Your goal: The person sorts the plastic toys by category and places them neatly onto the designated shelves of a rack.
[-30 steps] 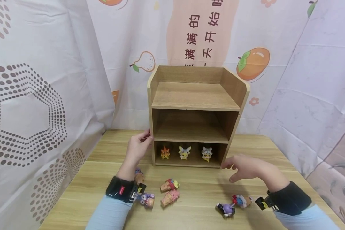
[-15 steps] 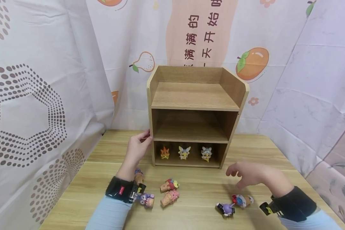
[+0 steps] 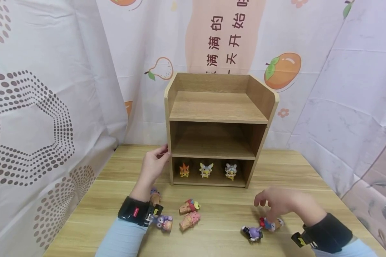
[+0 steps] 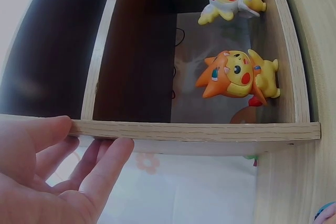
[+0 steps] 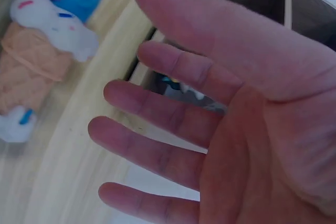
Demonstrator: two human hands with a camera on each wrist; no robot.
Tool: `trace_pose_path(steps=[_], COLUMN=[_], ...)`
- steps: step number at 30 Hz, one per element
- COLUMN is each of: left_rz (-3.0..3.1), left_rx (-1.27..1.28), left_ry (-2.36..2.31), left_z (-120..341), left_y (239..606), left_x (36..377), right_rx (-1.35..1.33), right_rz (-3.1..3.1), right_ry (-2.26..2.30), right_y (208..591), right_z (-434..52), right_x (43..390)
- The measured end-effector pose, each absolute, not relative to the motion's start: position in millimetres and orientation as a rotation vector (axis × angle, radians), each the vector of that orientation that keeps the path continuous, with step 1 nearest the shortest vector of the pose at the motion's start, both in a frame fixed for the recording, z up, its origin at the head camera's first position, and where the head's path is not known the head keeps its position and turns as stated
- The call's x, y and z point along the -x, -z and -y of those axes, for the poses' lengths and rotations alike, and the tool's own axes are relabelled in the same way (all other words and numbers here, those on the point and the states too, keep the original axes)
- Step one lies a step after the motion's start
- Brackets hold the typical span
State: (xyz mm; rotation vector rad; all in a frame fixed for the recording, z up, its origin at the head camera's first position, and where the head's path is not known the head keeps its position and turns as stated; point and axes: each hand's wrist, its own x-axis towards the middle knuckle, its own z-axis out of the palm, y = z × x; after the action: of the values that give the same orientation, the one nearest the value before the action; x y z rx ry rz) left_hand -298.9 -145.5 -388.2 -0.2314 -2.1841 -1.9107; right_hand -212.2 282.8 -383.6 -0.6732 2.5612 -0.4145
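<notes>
Surface (image 3: 308,178): I see a wooden top carrying everything; one only.
Shelf unit (image 3: 217,107): one wooden rack with three tiers, standing at the far middle; top and middle tiers hold nothing I can see.
Left hand (image 3: 152,166): my left grip rests on the rack's left side panel, thumb at the front edge and fingers straight along the outside, holding nothing.
Right hand (image 3: 276,201): my right grip hovers fingers spread and relaxed, holding nothing, just above the cone figure.
Key relation: the cone figure (image 3: 271,224) lies directly under and slightly nearer me than the right fingertips, on its side, long axis running left to right; the right hand is far closer to it than the left.
Purple figure (image 3: 252,233): one, lying just left of the cone figure, nearly touching it.
Shelved figures (image 3: 205,170): three, upright in a row in the bottom tier.
Loose figures by the left wrist (image 3: 189,214): four that I can count, two partly hidden behind the wristband.
</notes>
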Motion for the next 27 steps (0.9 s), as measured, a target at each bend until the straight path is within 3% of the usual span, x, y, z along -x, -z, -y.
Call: trace_pose_path(steps=[27], left_rz=[2.179], left_rx=[0.232], left_ry=[1.910], left_z=[144.4], left_y=[390.0], left_x=[299.4], right_rx=[0.620], right_rz=[-2.489], right_ry=[0.495], right_y=[418.8], right_z=[-289.1], right_x=[203.8])
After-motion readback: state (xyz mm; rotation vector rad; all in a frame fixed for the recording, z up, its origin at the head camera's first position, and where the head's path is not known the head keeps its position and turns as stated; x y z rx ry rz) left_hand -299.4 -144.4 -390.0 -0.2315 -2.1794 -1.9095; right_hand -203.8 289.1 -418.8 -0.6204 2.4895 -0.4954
